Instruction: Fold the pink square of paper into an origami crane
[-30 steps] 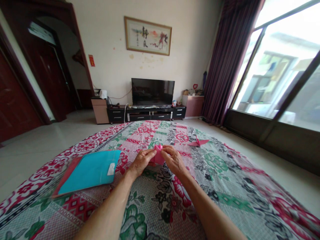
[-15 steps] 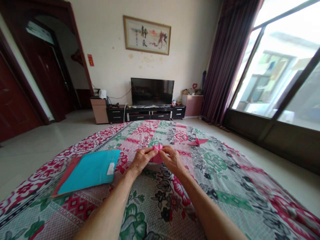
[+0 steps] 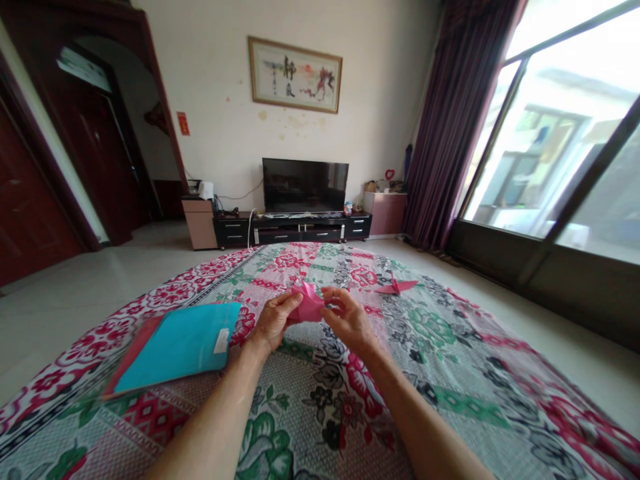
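Note:
A piece of folded pink paper [image 3: 309, 304] is held above the table in front of me, its upper edge standing up in points. My left hand [image 3: 276, 317] pinches its left side, thumb on the near face. At its right edge is my right hand [image 3: 346, 319], fingers curved and a little apart; whether its fingertips touch the paper is hard to make out. Farther back on the right, a pink folded paper crane [image 3: 397, 287] rests on the cloth with its wings spread.
A packet of blue and red paper [image 3: 180, 343] with a white label lies left of my forearms. Under everything is a floral tablecloth [image 3: 273, 407] on a rounded table. Beyond it stand a television [image 3: 305, 185] on a low black cabinet and a window [image 3: 540, 147] with a purple curtain.
My right hand has loosened from the paper and shifted slightly right. More of the pink paper now shows between the hands. The left hand keeps its pinch, a little farther left.

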`<state>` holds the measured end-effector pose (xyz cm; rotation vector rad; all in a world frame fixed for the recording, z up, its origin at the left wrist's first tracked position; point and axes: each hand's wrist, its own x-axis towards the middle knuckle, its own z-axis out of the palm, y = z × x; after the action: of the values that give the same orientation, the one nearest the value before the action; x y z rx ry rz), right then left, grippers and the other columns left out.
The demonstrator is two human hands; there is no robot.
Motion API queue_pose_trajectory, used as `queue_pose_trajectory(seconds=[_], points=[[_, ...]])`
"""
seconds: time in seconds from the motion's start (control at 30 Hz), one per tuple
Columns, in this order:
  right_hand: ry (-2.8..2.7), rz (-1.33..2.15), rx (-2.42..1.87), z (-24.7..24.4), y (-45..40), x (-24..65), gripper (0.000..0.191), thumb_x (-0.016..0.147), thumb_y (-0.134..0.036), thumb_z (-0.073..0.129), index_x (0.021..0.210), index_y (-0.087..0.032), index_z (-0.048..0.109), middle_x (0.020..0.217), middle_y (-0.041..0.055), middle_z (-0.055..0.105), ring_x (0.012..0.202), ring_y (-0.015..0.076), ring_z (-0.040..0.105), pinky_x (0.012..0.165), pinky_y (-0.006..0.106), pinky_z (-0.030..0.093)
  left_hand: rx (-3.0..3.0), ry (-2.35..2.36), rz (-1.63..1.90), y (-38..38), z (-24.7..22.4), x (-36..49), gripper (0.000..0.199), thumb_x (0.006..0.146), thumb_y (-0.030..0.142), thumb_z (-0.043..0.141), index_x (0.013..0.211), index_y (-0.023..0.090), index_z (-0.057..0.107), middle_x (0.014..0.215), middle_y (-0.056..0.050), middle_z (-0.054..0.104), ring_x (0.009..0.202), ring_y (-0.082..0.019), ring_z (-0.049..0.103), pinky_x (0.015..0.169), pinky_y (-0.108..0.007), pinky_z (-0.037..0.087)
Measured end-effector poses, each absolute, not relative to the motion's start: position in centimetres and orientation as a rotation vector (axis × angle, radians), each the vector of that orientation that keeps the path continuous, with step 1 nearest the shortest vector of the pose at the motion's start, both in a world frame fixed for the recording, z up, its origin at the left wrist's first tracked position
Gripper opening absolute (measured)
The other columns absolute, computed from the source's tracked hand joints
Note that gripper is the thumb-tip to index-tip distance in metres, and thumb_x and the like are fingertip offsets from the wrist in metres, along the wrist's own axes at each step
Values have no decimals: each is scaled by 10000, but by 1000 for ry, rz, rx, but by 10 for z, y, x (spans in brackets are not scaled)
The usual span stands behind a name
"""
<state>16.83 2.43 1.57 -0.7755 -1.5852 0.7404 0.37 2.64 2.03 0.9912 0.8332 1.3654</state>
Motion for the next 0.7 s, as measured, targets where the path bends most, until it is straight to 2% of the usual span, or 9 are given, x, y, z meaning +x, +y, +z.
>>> queue_pose_trajectory(seconds=[0.13,0.37,0.47,0.57,0.7], points=[[-1713,536,-798,19,23,169,111,725,-147,569,820,-192,606,1058,67,587,893,158,593,666,258,516,983,829,1378,27,20,4,285,597,367,745,760,141,683,613,-12,657,543,-126,573,505,-229,450],[-1816,374,-816,19,24,172,118,732,-127,562,815,-188,619,1023,68,608,860,154,601,667,261,506,1056,839,1351,26,20,3,272,603,384,731,730,151,669,600,15,637,528,-111,544,512,-226,429],[-1886,322,-788,22,22,173,102,755,-132,544,790,-187,622,982,61,620,868,152,597,720,274,487,1135,887,1322,25,21,2,259,618,385,716,714,152,661,590,21,624,532,-112,532,521,-227,418],[-1951,301,-771,26,19,173,106,769,-117,514,752,-179,598,940,57,620,853,143,589,752,275,463,1258,958,1325,24,25,1,244,639,378,699,658,141,647,550,33,580,502,-86,468,489,-202,355],[-2047,277,-824,27,16,172,126,734,-70,500,770,-172,566,806,30,600,758,128,563,701,250,439,1388,1012,1316,23,27,1,252,662,382,674,634,133,639,528,43,527,494,-74,397,477,-203,295]])
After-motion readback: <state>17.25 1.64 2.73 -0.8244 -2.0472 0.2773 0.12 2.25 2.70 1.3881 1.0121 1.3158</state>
